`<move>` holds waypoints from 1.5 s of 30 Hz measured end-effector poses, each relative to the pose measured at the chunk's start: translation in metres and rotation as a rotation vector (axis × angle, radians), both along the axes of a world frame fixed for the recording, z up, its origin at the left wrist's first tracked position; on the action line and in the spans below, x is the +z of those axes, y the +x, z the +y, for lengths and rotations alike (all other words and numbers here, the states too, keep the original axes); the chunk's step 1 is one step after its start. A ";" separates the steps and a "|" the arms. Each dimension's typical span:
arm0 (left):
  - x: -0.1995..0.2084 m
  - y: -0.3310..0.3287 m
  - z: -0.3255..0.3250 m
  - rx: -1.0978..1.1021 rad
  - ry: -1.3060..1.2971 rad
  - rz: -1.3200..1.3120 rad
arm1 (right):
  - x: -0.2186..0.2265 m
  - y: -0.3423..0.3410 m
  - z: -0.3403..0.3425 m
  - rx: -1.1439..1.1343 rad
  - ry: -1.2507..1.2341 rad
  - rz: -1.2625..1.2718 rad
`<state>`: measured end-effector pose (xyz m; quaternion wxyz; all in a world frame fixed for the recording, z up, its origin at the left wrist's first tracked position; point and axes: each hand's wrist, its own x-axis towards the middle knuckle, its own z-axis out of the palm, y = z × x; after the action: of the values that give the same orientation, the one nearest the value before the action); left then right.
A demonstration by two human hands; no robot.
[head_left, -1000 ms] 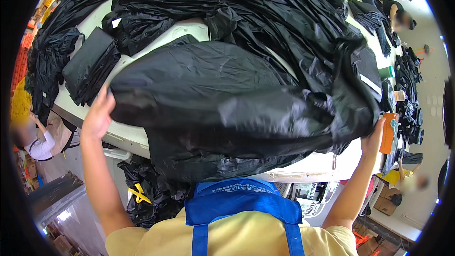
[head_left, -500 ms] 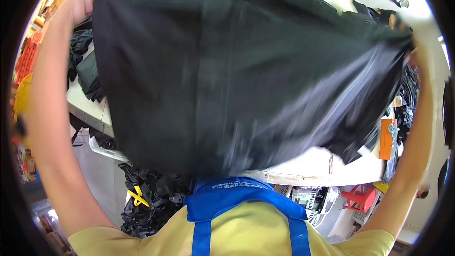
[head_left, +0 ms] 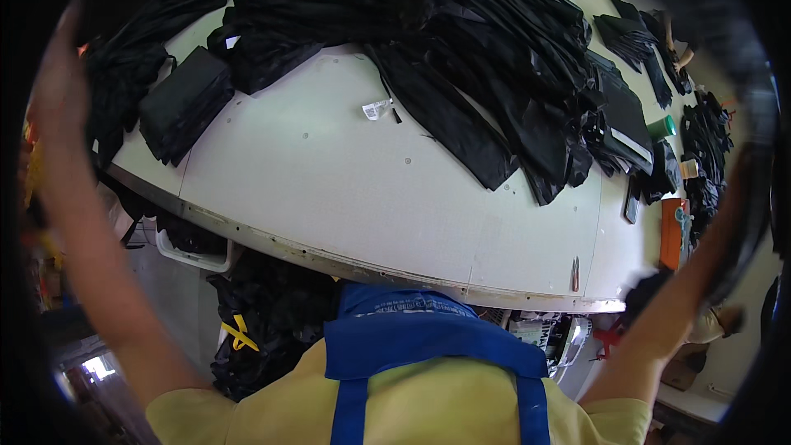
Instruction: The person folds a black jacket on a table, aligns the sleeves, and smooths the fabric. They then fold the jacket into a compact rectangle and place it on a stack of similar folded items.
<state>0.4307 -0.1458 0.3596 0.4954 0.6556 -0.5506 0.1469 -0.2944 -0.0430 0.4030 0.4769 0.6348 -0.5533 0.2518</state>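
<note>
So the black cloth (head_left: 740, 251) being handled is out at 3 o'clock, a dark, shiny, smeary strip right along the right forearm, up off the table (head_left: 346, 173). Most of it is lost in blur and the dark rim, so I can't tell you its full shape. The right hand (head_left: 751, 156) is at 3 o'clock too, so blurred that I can't tell how its fingers sit or how tight any grip is. The left hand (head_left: 64, 74) is at 10 o'clock, fingers pointing up; can't tell if it's pinching anything or spread. My guess is the arms are flung that wide so a big floppy sheet gets room to hang without snagging.

Further out, a loose heap of black fabric (head_left: 494, 41) sprawls from 11 round to 2, probably pushed to the far side so the near part is workable. A white tag (head_left: 377, 110) lies at its near edge, around 12. A folded black bundle (head_left: 185, 107) sits at 10, a flat folded stack (head_left: 622, 115) at 2, likely squared off so they don't tangle with the loose stuff. Snips-like tool (head_left: 575, 274) near 4, orange box (head_left: 671, 235) at 3, both presumably parked within reach.
</note>
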 end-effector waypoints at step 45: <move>-0.381 -0.261 0.229 -0.883 1.125 0.566 | -0.356 0.063 -0.015 0.248 1.266 -0.311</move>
<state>0.1692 0.0829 -0.0217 0.2220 0.5409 -0.6053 -0.5401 -0.2317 -0.0582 0.0474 -0.1062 0.8077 -0.5796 0.0196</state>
